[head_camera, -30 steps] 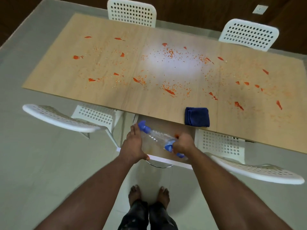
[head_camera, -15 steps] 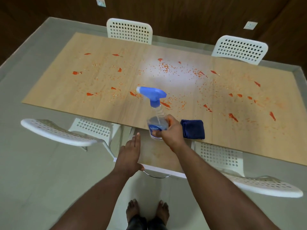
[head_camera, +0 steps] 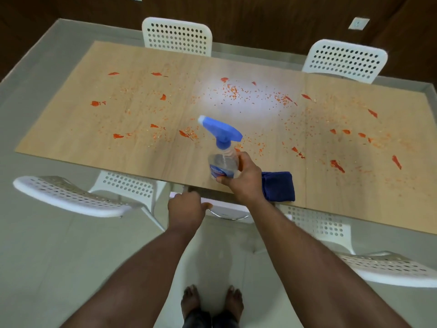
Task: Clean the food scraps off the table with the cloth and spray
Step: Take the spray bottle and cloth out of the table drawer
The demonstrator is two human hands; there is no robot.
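One spray bottle (head_camera: 223, 159) gripped by right fingers (head_camera: 243, 162).

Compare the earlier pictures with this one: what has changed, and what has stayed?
The right hand raised the spray bottle upright above the table. The left hand let go and dropped back. The blue cloth and food scraps stayed put.

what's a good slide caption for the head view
Right hand holds a spray bottle upright over a scrap-strewn wooden table, blue cloth beside it.
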